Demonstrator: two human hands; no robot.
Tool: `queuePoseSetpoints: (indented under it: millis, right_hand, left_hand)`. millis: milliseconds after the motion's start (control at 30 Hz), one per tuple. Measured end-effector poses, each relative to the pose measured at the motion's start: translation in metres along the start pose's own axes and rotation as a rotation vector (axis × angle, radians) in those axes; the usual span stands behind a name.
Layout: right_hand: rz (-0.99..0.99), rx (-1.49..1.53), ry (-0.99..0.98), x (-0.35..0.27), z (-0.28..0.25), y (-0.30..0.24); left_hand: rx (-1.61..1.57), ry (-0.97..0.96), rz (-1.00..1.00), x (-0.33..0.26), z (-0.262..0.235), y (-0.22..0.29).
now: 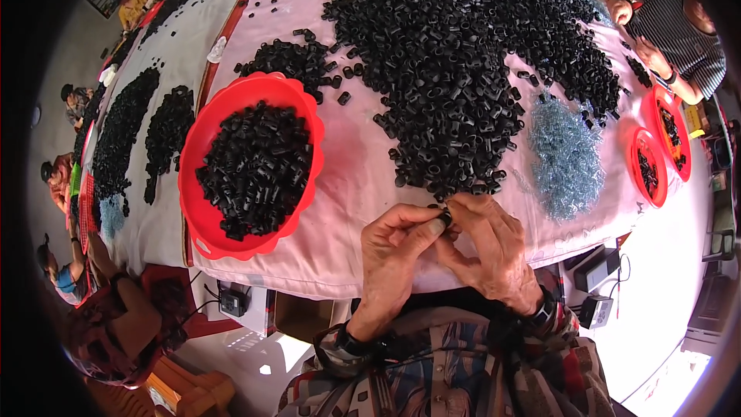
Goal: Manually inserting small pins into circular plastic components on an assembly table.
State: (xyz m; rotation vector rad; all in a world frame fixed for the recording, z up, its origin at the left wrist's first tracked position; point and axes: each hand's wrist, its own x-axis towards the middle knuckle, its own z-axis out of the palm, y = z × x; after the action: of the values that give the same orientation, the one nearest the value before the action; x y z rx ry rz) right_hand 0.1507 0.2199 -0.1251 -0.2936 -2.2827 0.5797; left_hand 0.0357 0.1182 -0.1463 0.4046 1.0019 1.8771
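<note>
Black cap [445,217]: a small black plastic piece, pinched between both my hands at the near edge of the table, just below the big pile of the same parts. My left hand [392,251] grasps it between thumb and forefinger. My right hand [494,251] closes in from the other side with its fingertips on or right against the same piece; I cannot tell whether it also holds something else, a spring perhaps, because the fingers cover it.

What could go wrong, as I judge it: the piece is tiny and held only by fingertips over the table's edge, so a slip would drop it into my lap or onto the floor. If the two hands press out of line, whatever is being fitted could spring away.

Around me: the black pile [463,69] spreads across the pink cloth [355,185] right up to my fingers, so a careless wrist could sweep loose parts off the edge. A heap of small bluish metal springs [565,156] lies to the right, near the pile. A red basin [251,162], filled with black parts, sits to my left, well clear of the hands. Two smaller red trays [662,150] stand at the far right, in front of another person in a striped shirt [679,27]. More people sit along the left side by further black heaps. Nothing stands between my hands and the pile.
</note>
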Motion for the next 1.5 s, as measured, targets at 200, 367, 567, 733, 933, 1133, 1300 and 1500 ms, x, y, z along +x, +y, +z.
queuePoseSetpoints:
  millis: [200, 367, 567, 733, 933, 1133, 1300, 1500]
  right_hand:
    - [-0.117, -0.099, 0.017, -0.003, 0.008, 0.002]
    - [0.037, 0.045, 0.001, 0.001, 0.004, -0.001]
    - [0.302, 0.306, 0.087, -0.012, -0.014, -0.002]
    - [0.627, 0.505, 0.242, -0.030, -0.021, 0.016]
    - [0.746, 0.684, 0.296, -0.030, -0.018, 0.019]
    - [0.763, 0.679, 0.303, -0.031, -0.021, 0.019]
    - [0.795, 0.597, 0.469, -0.029, -0.035, 0.021]
    - [0.503, 0.042, 0.299, -0.013, -0.053, 0.037]
  left_hand:
    - [0.024, 0.037, 0.020, 0.002, -0.003, -0.003]
    - [0.010, 0.031, 0.015, 0.002, 0.001, 0.001]
    - [0.163, 0.096, 0.094, -0.010, 0.006, 0.013]
    - [0.671, 0.285, 0.697, -0.010, -0.010, 0.035]
    - [1.246, 0.852, 0.993, 0.008, -0.026, 0.090]
    - [1.162, 0.283, 0.621, -0.005, -0.002, 0.052]
    - [1.313, 0.089, 0.514, 0.008, 0.008, 0.002]
    - [1.351, 0.018, 0.566, 0.012, 0.005, -0.003]
